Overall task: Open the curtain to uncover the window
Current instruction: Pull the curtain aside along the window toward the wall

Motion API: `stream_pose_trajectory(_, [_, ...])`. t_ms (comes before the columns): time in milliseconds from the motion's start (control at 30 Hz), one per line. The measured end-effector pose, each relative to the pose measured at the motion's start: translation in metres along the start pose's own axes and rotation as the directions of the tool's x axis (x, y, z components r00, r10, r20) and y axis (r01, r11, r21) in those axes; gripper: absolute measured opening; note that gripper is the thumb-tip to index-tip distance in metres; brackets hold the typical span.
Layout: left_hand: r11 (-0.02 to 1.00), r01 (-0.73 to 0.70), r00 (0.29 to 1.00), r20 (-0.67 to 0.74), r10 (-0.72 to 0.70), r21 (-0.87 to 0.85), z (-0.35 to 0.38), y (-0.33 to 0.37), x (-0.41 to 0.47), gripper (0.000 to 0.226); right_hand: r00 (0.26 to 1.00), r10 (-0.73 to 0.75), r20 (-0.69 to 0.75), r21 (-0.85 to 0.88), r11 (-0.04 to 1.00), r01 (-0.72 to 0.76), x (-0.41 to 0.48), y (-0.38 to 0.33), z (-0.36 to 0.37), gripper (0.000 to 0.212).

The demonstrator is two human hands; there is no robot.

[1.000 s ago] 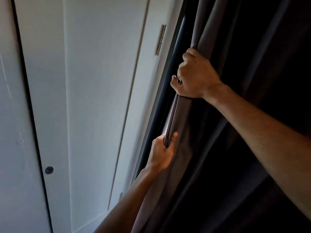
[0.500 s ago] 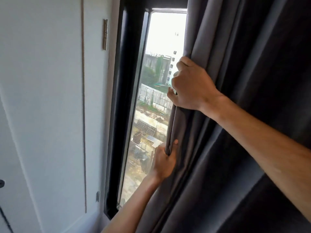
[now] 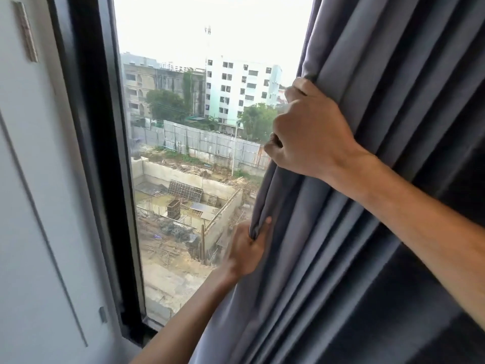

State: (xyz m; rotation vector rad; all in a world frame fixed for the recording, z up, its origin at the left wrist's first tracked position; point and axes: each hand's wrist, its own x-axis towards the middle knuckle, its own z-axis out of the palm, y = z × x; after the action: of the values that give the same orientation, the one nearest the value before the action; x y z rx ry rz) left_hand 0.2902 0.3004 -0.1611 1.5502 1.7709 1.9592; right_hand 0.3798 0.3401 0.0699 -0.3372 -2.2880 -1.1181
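Observation:
A dark grey pleated curtain (image 3: 367,179) hangs over the right half of the view. Its left edge is bunched into folds. My right hand (image 3: 307,130) is shut on that edge at about mid-height. Lower down, my left hand (image 3: 246,248) pinches the same edge, thumb on the near side; it looks blurred. To the left of the curtain the window (image 3: 196,127) is uncovered, showing buildings and a construction site outside. The window's right part is hidden behind the curtain.
A black window frame (image 3: 91,153) runs down the left side of the glass. Further left is a white panelled wall (image 3: 31,206) with a small metal hinge (image 3: 26,31) near the top and another metal fitting (image 3: 103,314) low down.
Both hands have pulled the curtain edge to the right. The window went from fully covered to a wide uncovered strip of glass. The view has also swung right.

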Motion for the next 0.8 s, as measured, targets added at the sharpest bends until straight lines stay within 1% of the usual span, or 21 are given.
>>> stream_pose_trajectory(67, [0.998,0.000,0.999,0.036,0.003,-0.069,0.029,0.010,-0.006,0.050,1.000,0.011,0.009,-0.032,0.999,-0.011,-0.022,0.017,-0.001,0.031])
stream_pose_trajectory(133, [0.989,0.034,0.996,0.085,-0.022,-0.143,0.059,0.022,-0.015,0.053,1.000,0.020,0.023,-0.059,0.998,-0.019,-0.047,0.034,-0.004,0.029])
stream_pose_trajectory(233, [0.978,0.072,0.977,0.213,-0.029,-0.197,0.103,0.042,-0.029,0.051,0.997,0.022,0.067,-0.101,0.995,-0.015,-0.086,0.065,-0.013,0.029])
stream_pose_trajectory(367, [0.968,0.060,0.941,0.336,0.026,-0.243,0.155,0.075,-0.047,0.049,0.986,0.021,0.165,-0.151,0.989,0.004,-0.139,0.107,-0.035,0.039])
stream_pose_trajectory(467, [0.955,0.060,0.913,0.403,0.065,-0.292,0.194,0.096,-0.062,0.057,0.976,0.069,0.209,-0.185,0.982,-0.029,-0.176,0.133,-0.045,0.043])
stream_pose_trajectory(600, [0.936,0.078,0.882,0.461,0.096,-0.344,0.247,0.124,-0.076,0.045,0.973,0.124,0.195,-0.226,0.971,-0.079,-0.231,0.170,-0.052,0.041])
stream_pose_trajectory(667, [0.929,0.087,0.863,0.492,0.111,-0.361,0.273,0.139,-0.083,0.048,0.975,0.149,0.164,-0.235,0.966,-0.108,-0.256,0.189,-0.054,0.040])
stream_pose_trajectory(800, [0.919,0.111,0.810,0.570,0.136,-0.377,0.319,0.171,-0.097,0.053,0.985,0.162,0.058,-0.264,0.954,-0.142,-0.307,0.228,-0.060,0.037])
